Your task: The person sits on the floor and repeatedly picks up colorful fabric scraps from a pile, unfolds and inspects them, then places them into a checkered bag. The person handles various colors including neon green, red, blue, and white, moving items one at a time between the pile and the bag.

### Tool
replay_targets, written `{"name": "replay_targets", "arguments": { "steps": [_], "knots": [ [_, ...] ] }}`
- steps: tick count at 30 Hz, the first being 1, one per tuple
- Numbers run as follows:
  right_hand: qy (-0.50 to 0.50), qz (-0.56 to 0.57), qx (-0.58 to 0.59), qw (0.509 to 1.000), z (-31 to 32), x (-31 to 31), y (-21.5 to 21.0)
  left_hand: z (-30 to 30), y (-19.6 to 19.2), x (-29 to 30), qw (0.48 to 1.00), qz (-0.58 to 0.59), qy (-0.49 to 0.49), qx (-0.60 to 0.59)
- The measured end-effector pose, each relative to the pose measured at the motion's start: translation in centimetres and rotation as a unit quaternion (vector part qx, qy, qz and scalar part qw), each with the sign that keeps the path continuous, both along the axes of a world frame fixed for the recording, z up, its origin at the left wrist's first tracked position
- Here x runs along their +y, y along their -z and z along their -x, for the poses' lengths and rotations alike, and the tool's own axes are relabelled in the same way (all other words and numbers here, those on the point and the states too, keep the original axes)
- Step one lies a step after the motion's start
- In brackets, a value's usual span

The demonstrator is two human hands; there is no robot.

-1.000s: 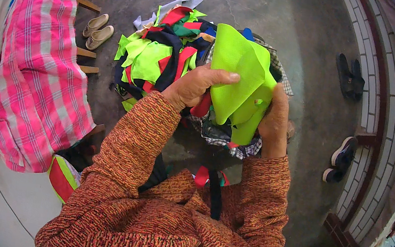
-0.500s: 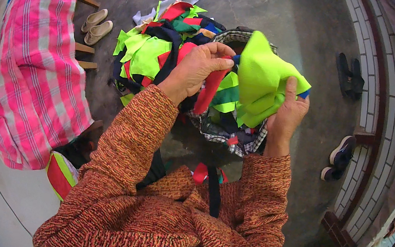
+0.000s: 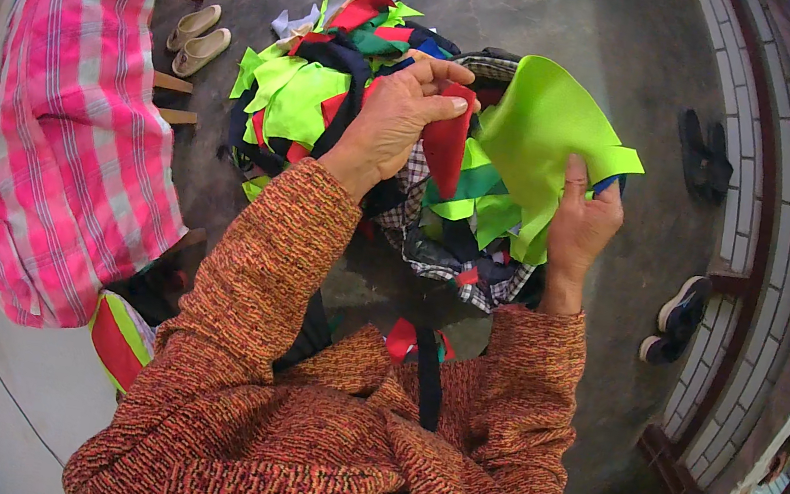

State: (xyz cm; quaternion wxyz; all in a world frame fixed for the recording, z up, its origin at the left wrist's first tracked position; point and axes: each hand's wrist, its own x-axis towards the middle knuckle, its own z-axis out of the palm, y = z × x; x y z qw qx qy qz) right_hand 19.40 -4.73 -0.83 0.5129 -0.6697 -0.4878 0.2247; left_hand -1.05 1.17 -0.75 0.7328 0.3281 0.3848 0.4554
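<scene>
My left hand pinches a red fabric piece that hangs down between its fingers. My right hand grips the lower edge of a large lime-green fabric piece, held up and spread open. Both hands hover over a checked cloth bundle filled with scraps. Behind the left hand lies a pile of fabric scraps in green, red, navy and white on the concrete floor. Orange knitted sleeves cover both forearms.
A pink plaid cloth drapes over wooden furniture at the left. A pair of beige shoes sits beside it. Dark sandals and a dark sneaker lie near the tiled step at the right.
The two hands have drawn apart. The lime-green piece, earlier held by both hands, now opens out in the right hand alone, and the left hand has taken the red piece.
</scene>
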Motion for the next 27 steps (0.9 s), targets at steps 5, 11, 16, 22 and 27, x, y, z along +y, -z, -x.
{"name": "replay_targets", "arguments": {
  "steps": [5, 11, 16, 22, 27],
  "knots": [
    [-0.014, 0.005, 0.176, 0.984, -0.8, 0.1, 1.1, 0.1, 0.1, 0.1, 1.000, -0.005, -0.008, -0.015],
    [-0.032, 0.024, 0.234, 0.971, -0.6, -0.1, 0.7, -0.3, -0.2, 0.1, 1.000, 0.003, -0.009, -0.017],
    [-0.065, 0.045, 0.240, 0.968, 0.7, -0.5, -0.3, -0.9, 0.6, -0.4, 0.999, -0.012, -0.031, -0.020],
    [-0.150, 0.124, 0.309, 0.931, 2.6, -0.7, -0.8, -2.0, -0.3, -1.3, 1.000, -0.010, 0.001, 0.016],
    [-0.191, 0.159, 0.247, 0.937, 4.5, -0.6, -0.4, -2.4, -0.4, -2.0, 1.000, -0.009, 0.009, 0.022]
  ]
}}
